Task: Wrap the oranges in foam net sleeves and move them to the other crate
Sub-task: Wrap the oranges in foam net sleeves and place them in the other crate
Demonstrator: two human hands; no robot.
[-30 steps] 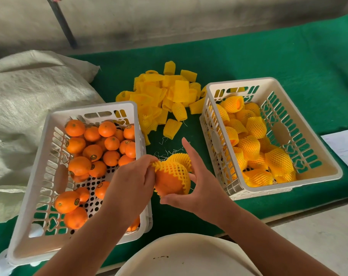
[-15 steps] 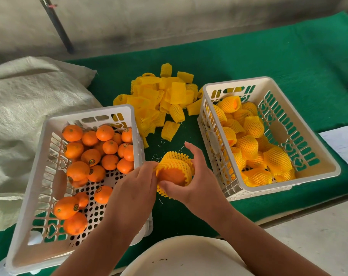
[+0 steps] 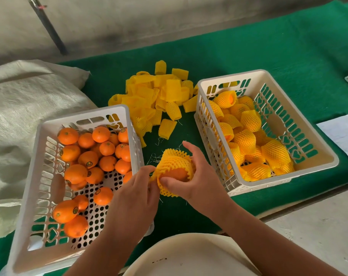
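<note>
A person's two hands work a yellow foam net sleeve (image 3: 174, 164) over an orange (image 3: 178, 174) above the green cloth (image 3: 268, 56) covering the tabletop, between two white plastic crates. The right hand (image 3: 199, 182) cups the fruit from the side, thumb pressed across the sleeve's near rim and fingers curled around its far side, the index finger raised and straight. The left hand (image 3: 135, 198) pinches the sleeve's left edge between thumb and fingertips. Part of the orange shows bare at the sleeve's open end.

The left crate (image 3: 29, 196), near the table's front edge, holds loose unwrapped oranges (image 3: 89, 154), most gathered toward its far end. The right crate (image 3: 300, 118) holds oranges already in sleeves (image 3: 248, 136). A heap of empty sleeves (image 3: 159, 100) lies on the cloth just beyond the hands, between the crates' far ends. A pale woven sack (image 3: 29, 100) rests at the left edge; a sheet of paper (image 3: 342, 132) lies at the right edge.
</note>
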